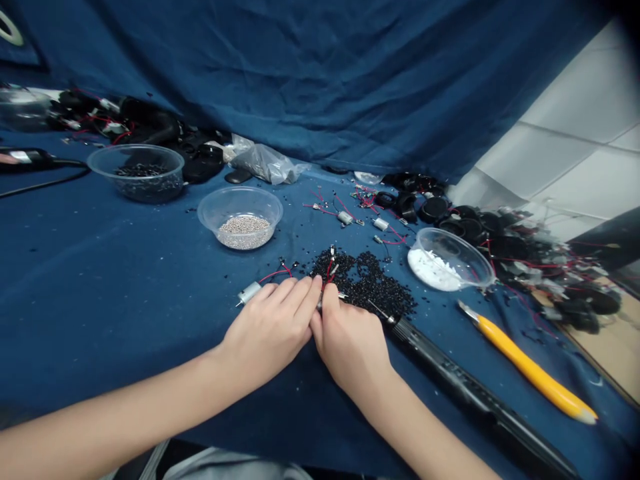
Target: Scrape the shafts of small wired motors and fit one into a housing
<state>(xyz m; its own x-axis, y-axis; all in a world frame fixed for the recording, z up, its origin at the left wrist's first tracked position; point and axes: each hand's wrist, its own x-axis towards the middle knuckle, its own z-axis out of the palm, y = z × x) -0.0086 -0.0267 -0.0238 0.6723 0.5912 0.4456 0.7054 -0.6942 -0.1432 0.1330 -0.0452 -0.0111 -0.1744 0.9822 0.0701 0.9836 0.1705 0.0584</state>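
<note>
My left hand (273, 327) and my right hand (347, 340) rest close together on the blue cloth (100, 293), fingertips meeting. Between them they pinch a small part with red wires (329, 272) that stick up from the fingertips. Both hands are closed in a pinch. A small silver motor (249, 293) with a red wire lies just left of my left fingers. A heap of tiny black beads (367, 283) lies right beyond my right hand. A black powered tool (465, 387) lies along my right forearm, its thin tip pointing at the heap.
A clear bowl of grey pellets (241, 217), a clear bowl of dark bits (137, 172) and a tilted bowl of white grains (447, 260) stand beyond. A yellow-handled tool (530, 370) lies at right. Black round parts and wired motors (500, 240) pile at back right; a plastic bag (265, 161) behind.
</note>
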